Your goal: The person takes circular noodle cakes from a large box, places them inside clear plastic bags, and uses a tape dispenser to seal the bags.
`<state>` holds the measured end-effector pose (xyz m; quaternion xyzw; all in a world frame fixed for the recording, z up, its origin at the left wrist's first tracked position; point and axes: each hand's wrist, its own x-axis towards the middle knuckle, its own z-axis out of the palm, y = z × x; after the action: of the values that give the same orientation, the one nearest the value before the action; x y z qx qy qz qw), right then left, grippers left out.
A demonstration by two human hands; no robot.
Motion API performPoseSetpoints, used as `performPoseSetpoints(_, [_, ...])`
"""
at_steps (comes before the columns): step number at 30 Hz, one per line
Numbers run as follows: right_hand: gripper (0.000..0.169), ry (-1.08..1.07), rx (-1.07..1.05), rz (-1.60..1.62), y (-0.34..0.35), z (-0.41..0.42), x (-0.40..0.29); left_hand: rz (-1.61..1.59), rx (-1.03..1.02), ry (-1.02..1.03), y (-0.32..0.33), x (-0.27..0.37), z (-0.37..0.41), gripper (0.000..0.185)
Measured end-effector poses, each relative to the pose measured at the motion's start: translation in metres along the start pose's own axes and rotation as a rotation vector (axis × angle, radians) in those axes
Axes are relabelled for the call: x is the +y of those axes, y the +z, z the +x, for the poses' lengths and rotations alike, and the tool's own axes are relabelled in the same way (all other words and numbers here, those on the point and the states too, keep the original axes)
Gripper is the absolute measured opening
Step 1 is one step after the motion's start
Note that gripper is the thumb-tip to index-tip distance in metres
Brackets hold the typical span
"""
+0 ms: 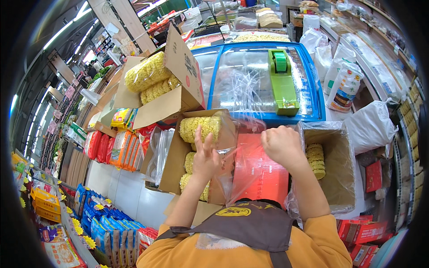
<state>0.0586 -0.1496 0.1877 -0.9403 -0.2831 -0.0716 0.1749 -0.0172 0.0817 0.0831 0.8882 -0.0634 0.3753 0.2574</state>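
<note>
A clear plastic bag (246, 167) stretches between my hands, above a red corrugated box (261, 174). My right hand (281, 145) is closed in a fist on the bag's upper edge. My left hand (206, 154) has its fingers spread, over a cardboard box (171, 164) holding yellow dried noodle cakes (199, 129) in clear wrap. The film comes close to its thumb; whether they touch is hard to see. By my right forearm, a plastic-lined carton (338, 167) contains a stack of round noodle cakes (315, 160).
A green tape dispenser (284, 83) rests on a blue-framed chest freezer (218, 80), beside a tangle of clear plastic strips (243, 90). Another open carton (186, 67) of wrapped noodles tilts at upper left. White sacks (370, 125) stand at right; packaged goods (114, 234) line the lower left.
</note>
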Motion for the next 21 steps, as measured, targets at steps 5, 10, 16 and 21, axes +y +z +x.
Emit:
performPoseSetpoints(5, [0.023, -0.284, -0.031, -0.012, 0.008, -0.003, -0.041, 0.408, 0.025, 0.245, 0.003, 0.051, 0.007, 0.04])
performPoseSetpoints(10, [0.014, -0.452, 0.12, 0.017, 0.014, -0.021, -0.068, 0.58, -0.038, -0.044, -0.013, 0.048, 0.043, 0.029])
performPoseSetpoints(16, [0.015, -0.458, 0.102, 0.078, 0.004, -0.037, -0.063, 0.634, 0.134, 0.058, -0.028, -0.002, 0.068, 0.037])
performPoseSetpoints(21, [0.012, -0.42, 0.099, 0.184, 0.015, -0.06, -0.057, -0.19, 0.016, 0.243, -0.039, -0.018, 0.066, 0.037])
